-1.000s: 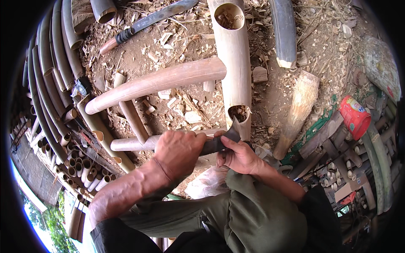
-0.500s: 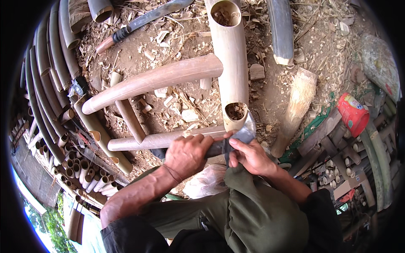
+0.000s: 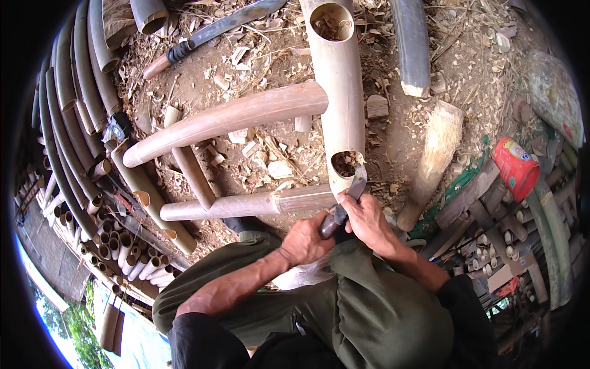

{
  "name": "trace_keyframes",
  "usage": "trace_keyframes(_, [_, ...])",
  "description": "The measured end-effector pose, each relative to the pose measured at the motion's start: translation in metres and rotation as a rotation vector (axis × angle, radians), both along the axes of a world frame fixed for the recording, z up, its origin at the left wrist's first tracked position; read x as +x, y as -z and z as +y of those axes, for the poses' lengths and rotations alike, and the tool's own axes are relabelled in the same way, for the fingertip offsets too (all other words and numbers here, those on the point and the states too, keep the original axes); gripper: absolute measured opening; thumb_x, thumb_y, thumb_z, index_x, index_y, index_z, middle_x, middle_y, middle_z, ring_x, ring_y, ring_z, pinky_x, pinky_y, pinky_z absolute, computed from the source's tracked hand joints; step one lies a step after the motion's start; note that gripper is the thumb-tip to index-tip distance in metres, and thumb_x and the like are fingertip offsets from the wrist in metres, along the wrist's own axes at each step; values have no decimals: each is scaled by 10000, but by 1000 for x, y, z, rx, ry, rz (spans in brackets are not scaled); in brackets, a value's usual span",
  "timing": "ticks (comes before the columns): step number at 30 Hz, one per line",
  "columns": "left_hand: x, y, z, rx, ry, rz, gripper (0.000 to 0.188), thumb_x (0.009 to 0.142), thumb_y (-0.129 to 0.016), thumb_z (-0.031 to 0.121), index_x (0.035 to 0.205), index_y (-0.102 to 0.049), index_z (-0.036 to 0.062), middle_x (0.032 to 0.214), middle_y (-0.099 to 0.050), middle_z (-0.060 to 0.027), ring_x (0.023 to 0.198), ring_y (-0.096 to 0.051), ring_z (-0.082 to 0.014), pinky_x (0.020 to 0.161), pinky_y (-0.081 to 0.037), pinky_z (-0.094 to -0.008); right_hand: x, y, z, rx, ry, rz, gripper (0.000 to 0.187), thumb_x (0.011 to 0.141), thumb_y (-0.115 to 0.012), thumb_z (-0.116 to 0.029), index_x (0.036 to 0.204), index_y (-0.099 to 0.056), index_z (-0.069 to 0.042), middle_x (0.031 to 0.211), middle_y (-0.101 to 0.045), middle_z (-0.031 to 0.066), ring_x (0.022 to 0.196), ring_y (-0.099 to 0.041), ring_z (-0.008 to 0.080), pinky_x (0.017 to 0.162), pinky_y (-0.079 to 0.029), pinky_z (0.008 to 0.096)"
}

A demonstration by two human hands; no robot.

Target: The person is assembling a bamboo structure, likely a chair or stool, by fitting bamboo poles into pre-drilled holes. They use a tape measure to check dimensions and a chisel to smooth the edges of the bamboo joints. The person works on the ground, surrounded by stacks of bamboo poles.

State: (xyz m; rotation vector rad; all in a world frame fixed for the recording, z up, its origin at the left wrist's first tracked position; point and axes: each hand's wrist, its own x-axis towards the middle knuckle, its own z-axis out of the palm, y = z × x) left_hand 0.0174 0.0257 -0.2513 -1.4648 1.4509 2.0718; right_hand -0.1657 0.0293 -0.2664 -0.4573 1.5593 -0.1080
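A knife with a dark handle [image 3: 333,222] and a short grey blade [image 3: 356,184] points up and away from me. My left hand [image 3: 303,240] is closed at the butt of the handle, its fingers partly hidden. Higher up, my right hand [image 3: 367,224] wraps the handle close to the blade, thumb toward the metal. The blade lies at the lip of an oval hole in the near end of a thick pale bamboo pole [image 3: 342,117]. Shavings show inside that hole. Another hole opens at the pole's far end. My knees, in olive trousers [image 3: 387,301], are under my hands.
A curved bamboo piece [image 3: 227,123] and a straight one [image 3: 246,205] meet the pole from the left, joined by a crosspiece [image 3: 193,175]. A machete [image 3: 227,27] lies beyond. Bamboo stacks [image 3: 67,123] fill the left; a wooden mallet-like block [image 3: 433,160] and red container [image 3: 515,167] are right.
My left hand has dropped lower and to the right. The knife has turned steeper, its blade now more edge-on at the hole. My left knee has come further into view.
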Motion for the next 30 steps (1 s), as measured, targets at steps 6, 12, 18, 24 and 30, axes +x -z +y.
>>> trace_keyframes(6, [-59, -1, 42, 16, -367, -63, 463, 779, -745, 228, 1150, -574, 11, 866, -677, -220, 784, -685, -324, 752, -537, -407, -4, 7, 6, -303, -343, 338, 365, 1011, -447, -280, 899, -605, 30, 689, -680, 135, 676, -683, 292, 679, -519, 394])
trace_keyframes(12, [-13, 1, 36, -42, -355, -83, 386, 773, -762, 255, 1061, -630, 36, 818, -685, -232, 752, -705, -347, 705, -556, -423, 20, 16, 23, -510, -319, 71, 257, 1010, -474, -204, 992, -585, 27, 792, -680, 134, 696, -679, 215, 640, -535, 344])
trace_keyframes(18, [36, -12, -99, -563, 435, -311, 193, 737, -719, 239, 868, -663, 108, 777, -685, -130, 712, -679, -330, 683, -546, -462, 51, 8, -25, -120, 804, -658, 258, 1019, -515, -224, 1198, -515, -39, 1105, -658, 167, 848, -683, 257, 729, -596, 395])
trace_keyframes(24, [-43, -65, -194, -605, 1073, -376, 84, 788, -664, 152, 715, -675, 111, 694, -676, -82, 659, -686, -249, 593, -524, -394, 34, -7, -40, 33, 1306, -1081, 259, 1036, -458, -250, 1229, -524, -90, 1124, -668, 131, 893, -690, 273, 928, -538, 446])
trace_keyframes(30, [-122, -63, -218, -771, 1450, -324, 140, 856, -673, 207, 941, -768, 148, 936, -741, -5, 859, -711, -177, 645, -517, -318, 15, -1, -45, 132, 1533, -1322, 444, 1056, -345, -404, 1163, -606, -61, 948, -678, 123, 921, -664, 252, 946, -529, 465])
